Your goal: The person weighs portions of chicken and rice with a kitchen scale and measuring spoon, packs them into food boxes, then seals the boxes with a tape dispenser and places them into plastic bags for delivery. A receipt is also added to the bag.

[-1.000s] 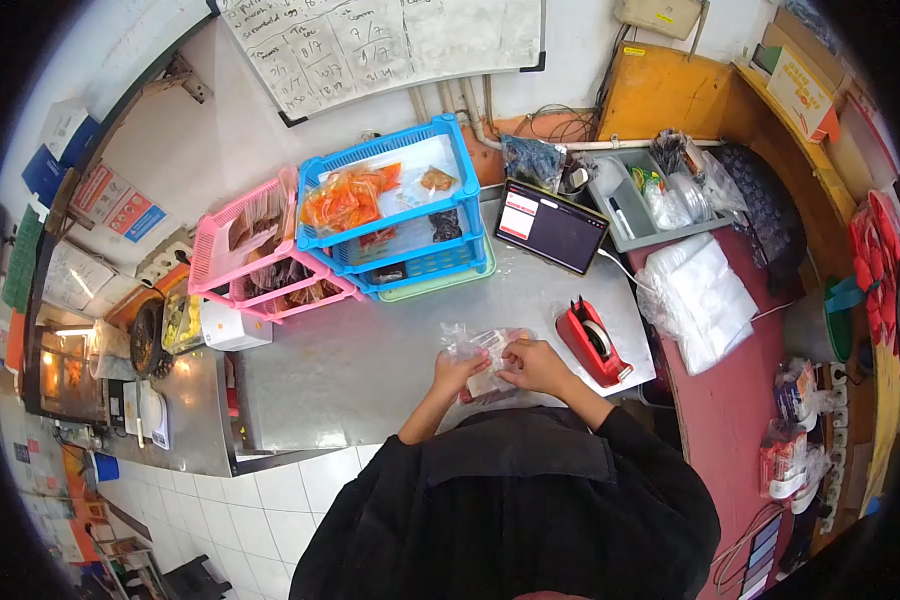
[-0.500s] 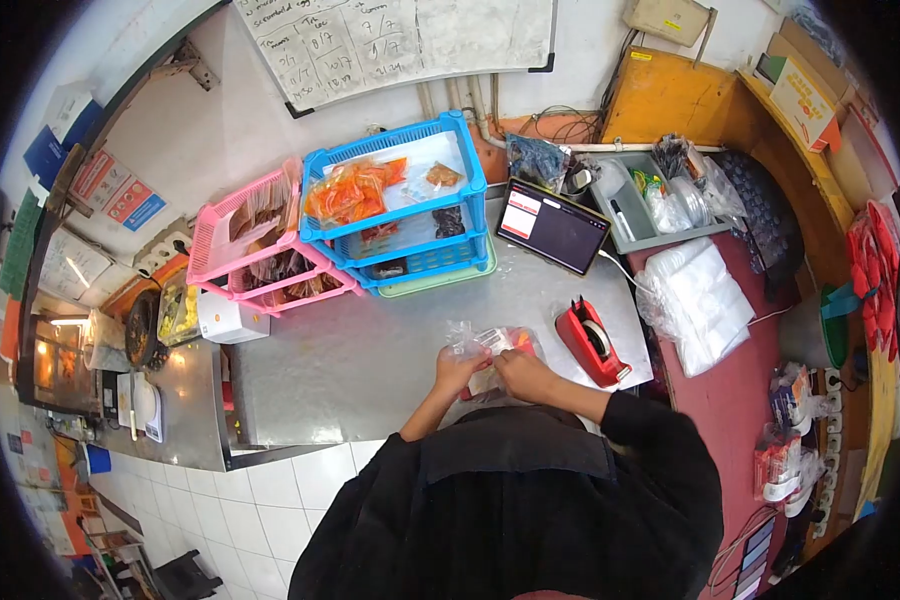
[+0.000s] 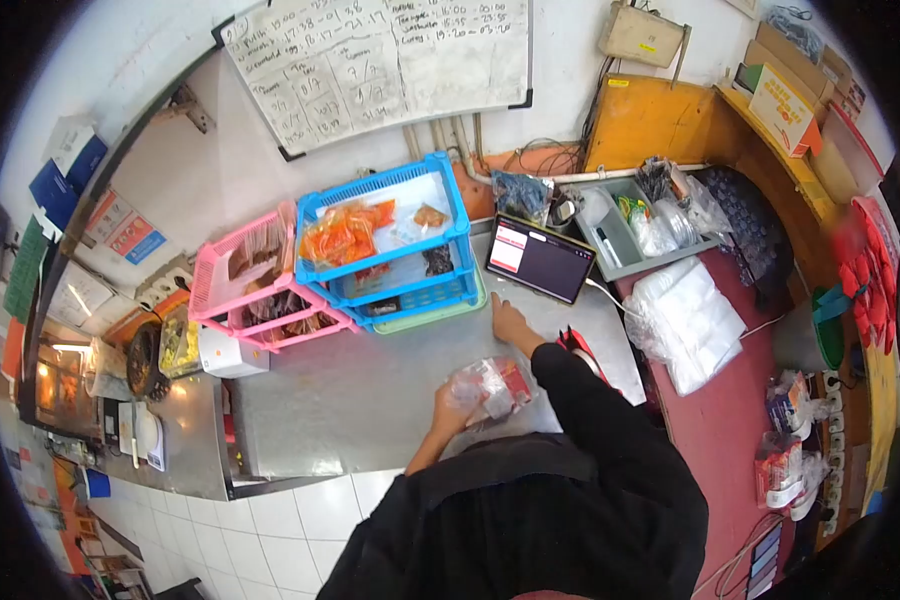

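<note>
My left hand (image 3: 453,408) is closed on the near-left side of a clear plastic bag (image 3: 495,388) with red and white contents, low over the steel table. My right hand (image 3: 508,320) is in front of the tablet (image 3: 542,258), apart from it, with a finger stretched out and nothing visible in it. The tablet leans upright with a white and red panel on its dark screen. A red tape dispenser (image 3: 581,348) is mostly hidden by my right sleeve.
Blue stacked baskets (image 3: 370,258) with orange packets and pink stacked baskets (image 3: 210,282) stand at the back left. Right of the tablet are a grey divided tray (image 3: 625,262) and a pile of white plastic bags (image 3: 685,325). The steel table (image 3: 320,400) ends at a front edge above white floor tiles.
My right hand has let go of the plastic bag and moved forward toward the tablet. My left hand keeps the bag. The view has tilted upward a little, showing more whiteboard.
</note>
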